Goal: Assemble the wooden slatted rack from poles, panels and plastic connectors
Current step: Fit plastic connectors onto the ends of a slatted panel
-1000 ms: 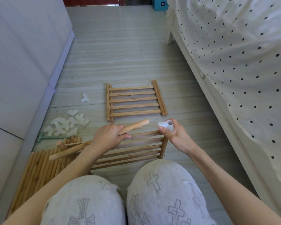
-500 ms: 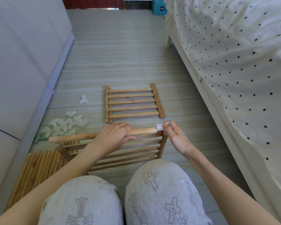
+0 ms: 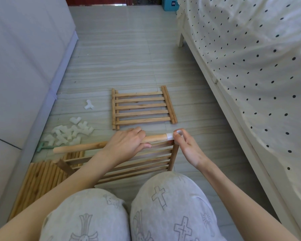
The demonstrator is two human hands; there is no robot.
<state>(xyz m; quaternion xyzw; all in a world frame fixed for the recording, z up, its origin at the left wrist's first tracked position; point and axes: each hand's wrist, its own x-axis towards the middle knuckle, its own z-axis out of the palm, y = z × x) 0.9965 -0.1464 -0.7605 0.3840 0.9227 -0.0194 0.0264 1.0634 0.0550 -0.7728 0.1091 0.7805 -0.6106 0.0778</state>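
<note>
No text, brand or number can be read with certainty. A small white label is seen on the blue box (image 3: pixel 170 5) at the far end of the floor, but its characters are too small and blurred to be made out.

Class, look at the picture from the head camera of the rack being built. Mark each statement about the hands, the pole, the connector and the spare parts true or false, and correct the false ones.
1. The left hand grips the wooden pole. True.
2. The right hand is idle and holds nothing. False: it pinches the white plastic connector at the pole's right end.
3. The pole's end sits in the connector. True.
4. The spare slatted panel leans upright against the bed. False: it lies flat on the floor, apart from the bed.
5. The pile of white connectors lies to the left of the person, near the wall. True.
</note>
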